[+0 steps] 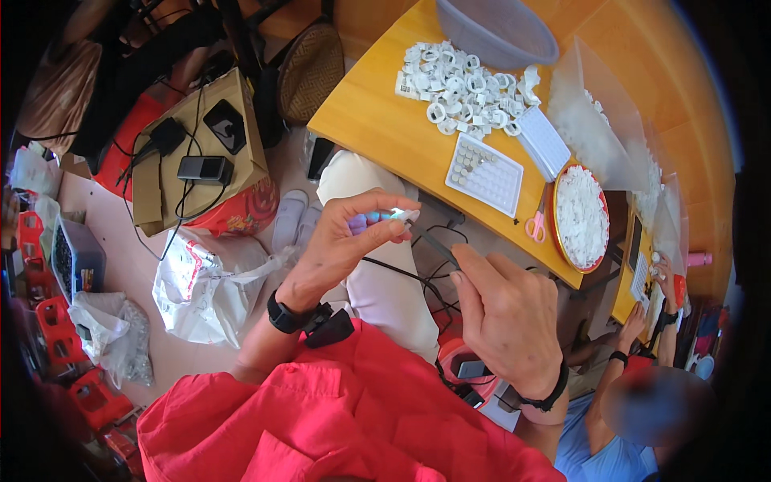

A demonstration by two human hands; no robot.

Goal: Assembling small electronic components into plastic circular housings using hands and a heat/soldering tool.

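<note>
My left hand [333, 245] is closed, pinching a small white plastic piece [408, 216] between thumb and fingertips above my lap. A bluish-purple glow shows by its fingers. My right hand [514, 317] grips a thin, dark grey flat tool [438, 247] whose tip points at the white piece; whether it touches is too small to tell. On the wooden table [385, 88] beyond lie a heap of white plastic rings [470, 88] and a white tray [502, 189] partly filled with round silvery discs.
A stack of white trays [542, 145], pink-handled scissors [536, 227], a red-rimmed bowl of white bits [582, 217] and a grey basin [498, 32] are on the table. Left stand a cardboard box [148, 189] and a white plastic bag [205, 281]. Another person's hands [662, 277] work at right.
</note>
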